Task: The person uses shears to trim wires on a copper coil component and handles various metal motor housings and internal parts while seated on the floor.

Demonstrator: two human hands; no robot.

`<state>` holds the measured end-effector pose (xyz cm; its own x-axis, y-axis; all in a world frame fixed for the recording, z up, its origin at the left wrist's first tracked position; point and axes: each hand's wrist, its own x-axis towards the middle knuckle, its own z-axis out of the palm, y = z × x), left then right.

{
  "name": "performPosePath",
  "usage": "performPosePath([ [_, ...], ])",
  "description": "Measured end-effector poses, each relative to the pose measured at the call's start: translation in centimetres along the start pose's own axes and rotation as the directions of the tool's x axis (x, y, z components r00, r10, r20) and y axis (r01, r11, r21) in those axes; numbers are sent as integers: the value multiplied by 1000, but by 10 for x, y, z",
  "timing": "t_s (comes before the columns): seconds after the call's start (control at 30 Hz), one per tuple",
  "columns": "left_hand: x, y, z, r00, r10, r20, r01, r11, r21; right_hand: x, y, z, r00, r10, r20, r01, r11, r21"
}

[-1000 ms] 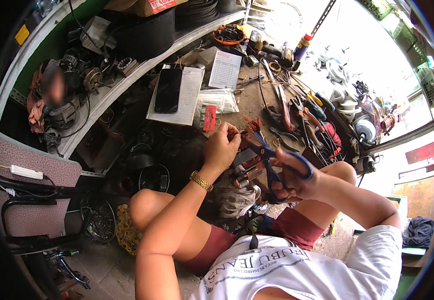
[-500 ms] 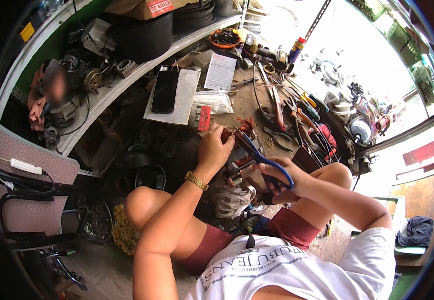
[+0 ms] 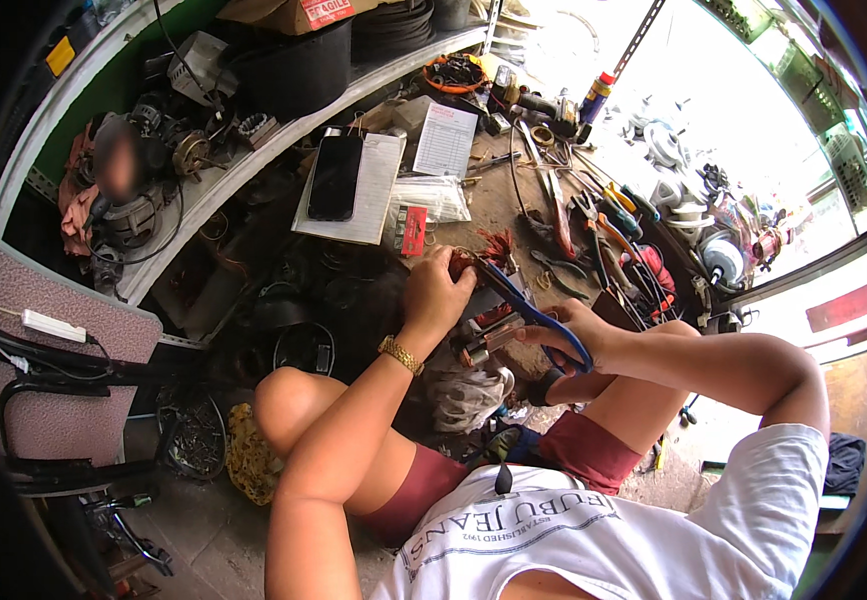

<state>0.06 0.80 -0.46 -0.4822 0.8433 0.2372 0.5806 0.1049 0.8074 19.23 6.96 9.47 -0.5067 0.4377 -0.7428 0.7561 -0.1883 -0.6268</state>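
**A:** Your left hand (image 3: 439, 295) is curled nearly closed, fingertips pinched on a small tuft of reddish copper wire (image 3: 497, 246) at the near edge of the bench (image 3: 499, 205). From the way you're gripping, I'd say you're holding the strands steady so they don't splay.

**B:** And the other one?

**A:** Your right hand (image 3: 576, 335) is wrapped around the blue handles of a pair of scissors (image 3: 529, 305). The fingers sit through or around the loops, partly closed; I can't tell whether the blades are open or shut, because their tips run up behind your left fingers. The blades point up and left toward the wire, so the two hands meet right at the tuft.

**B:** What's under my hands?

**A:** A small metal part (image 3: 489, 338) with copper-coloured bits sits just below and between your hands, above your lap. Whether either hand touches it isn't clear.

**B:** What's around me?

**A:** A phone (image 3: 335, 177) lies on a pad of paper (image 3: 374, 190) to the left of your hands, with a small red packet (image 3: 414, 230) just beside the pad. To the right, pliers and cutters (image 3: 604, 225) are spread across the bench, well within reach of your right arm. A gold bracelet (image 3: 400, 355) sits on your left wrist. You're crouched with both knees up, which brings the work close in front of you.
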Motion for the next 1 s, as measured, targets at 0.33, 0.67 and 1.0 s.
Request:
performPosePath([
  [0.33, -4, 6, 6, 997, -18, -72, 20, 1000, 20, -1, -18, 1, 994, 107, 25, -109, 989, 104],
  [0.67, -5, 7, 1, 997, 51, -53, -45, 993, 111, 1, 4, 2, 994, -104, -32, 105, 995, 3],
  [1.0, -1, 3, 6, 997, 10, 75, -6, 998, -59, 6, -19, -21, 986, 73, 148, -98, 981, 168],
])
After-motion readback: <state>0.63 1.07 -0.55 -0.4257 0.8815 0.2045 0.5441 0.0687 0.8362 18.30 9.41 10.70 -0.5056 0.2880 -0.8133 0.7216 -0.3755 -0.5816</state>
